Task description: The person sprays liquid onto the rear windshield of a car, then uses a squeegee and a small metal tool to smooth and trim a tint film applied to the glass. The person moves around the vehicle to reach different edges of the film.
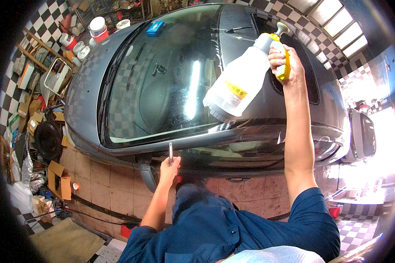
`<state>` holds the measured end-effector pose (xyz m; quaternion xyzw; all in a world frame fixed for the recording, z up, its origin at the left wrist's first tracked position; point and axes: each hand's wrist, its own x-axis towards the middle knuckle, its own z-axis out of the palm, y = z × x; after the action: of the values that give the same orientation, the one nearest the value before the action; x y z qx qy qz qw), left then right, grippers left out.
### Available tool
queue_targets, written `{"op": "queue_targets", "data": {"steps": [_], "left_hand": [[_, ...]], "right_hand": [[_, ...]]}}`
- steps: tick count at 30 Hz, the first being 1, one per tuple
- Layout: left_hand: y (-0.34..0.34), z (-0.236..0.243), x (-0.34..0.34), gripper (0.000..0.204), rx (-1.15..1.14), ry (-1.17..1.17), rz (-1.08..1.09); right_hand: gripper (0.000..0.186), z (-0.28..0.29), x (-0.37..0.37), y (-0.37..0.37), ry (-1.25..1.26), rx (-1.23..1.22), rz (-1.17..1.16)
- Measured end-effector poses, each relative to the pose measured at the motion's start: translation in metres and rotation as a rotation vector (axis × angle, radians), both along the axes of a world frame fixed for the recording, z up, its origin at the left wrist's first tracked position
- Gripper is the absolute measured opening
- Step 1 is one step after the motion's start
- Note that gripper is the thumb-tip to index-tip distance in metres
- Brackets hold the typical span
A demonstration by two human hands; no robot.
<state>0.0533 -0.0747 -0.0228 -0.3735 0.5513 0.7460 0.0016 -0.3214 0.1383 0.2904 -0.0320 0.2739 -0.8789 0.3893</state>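
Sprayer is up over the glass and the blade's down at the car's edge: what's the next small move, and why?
Probably squeeze the trigger to wet the glass. The right hand holds the spray bottle tilted over the car window, while the left hand grips a thin scraper at its lower edge, not yet on the glass.

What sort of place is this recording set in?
Most likely a car workshop or garage: a grey car fills the view, a spare tyre leans among cluttered cardboard boxes, and the right hand holds a spray bottle.
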Motion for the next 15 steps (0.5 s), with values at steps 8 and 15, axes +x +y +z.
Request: {"op": "queue_targets", "data": {"steps": [8,15], "left_hand": [[-0.0016,-0.0042,0.0039,0.021,0.016,0.013,0.012],[0.0005,-0.0009,0.005,0.022,0.012,-0.016,0.004]], "right_hand": [[0.027,0.0084,-0.0001,0.0093,0.003,-0.02,-0.049],[0.027,0.0056,-0.0017,0.0095,0.035,-0.04,0.006]]}}
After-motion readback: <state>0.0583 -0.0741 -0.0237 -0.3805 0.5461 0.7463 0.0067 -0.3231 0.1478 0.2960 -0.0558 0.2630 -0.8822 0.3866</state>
